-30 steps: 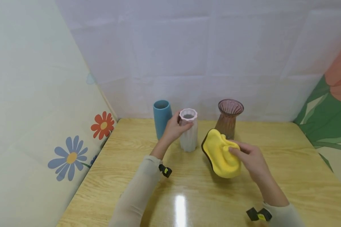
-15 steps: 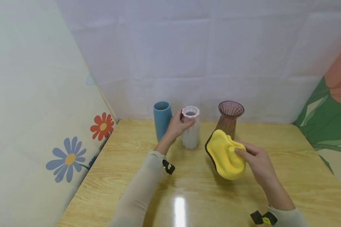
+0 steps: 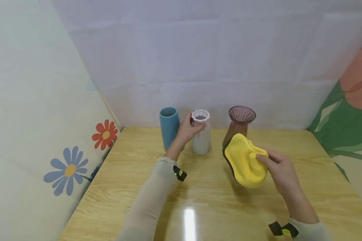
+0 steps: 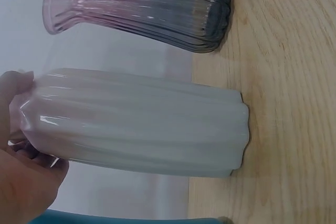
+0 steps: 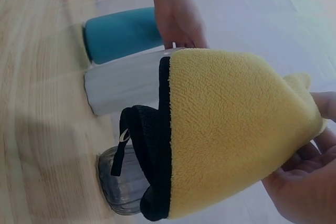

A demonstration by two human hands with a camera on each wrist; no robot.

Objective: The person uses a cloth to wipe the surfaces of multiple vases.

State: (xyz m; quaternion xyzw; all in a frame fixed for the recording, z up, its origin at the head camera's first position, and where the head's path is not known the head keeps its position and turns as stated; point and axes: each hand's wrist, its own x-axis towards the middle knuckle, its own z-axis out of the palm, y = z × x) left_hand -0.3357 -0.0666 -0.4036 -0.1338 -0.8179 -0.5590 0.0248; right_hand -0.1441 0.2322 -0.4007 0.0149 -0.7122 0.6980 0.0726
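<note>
My left hand [image 3: 187, 131] grips the neck of a white fluted vase [image 3: 201, 140], thumb on the near side just under the scalloped rim. In the left wrist view the white vase [image 4: 142, 124] stands upright with its base at the wooden table. My right hand [image 3: 280, 167] pinches a yellow cloth [image 3: 245, 162] with dark edging, held up above the table. The cloth [image 5: 236, 129] hangs in folds in the right wrist view, with a small loop at its black border. Behind it, a purple ribbed glass vase [image 3: 242, 115] is partly hidden.
A blue vase [image 3: 169, 129] stands just left of the white one, close to my left hand. The wooden table [image 3: 132, 174] meets a pale sheet [image 3: 175, 60] at the back. Flower-printed sheets hang at the left and right sides.
My left hand has shifted the white vase slightly back, towards the rear sheet. My right hand has moved a little to the right with the yellow cloth.
</note>
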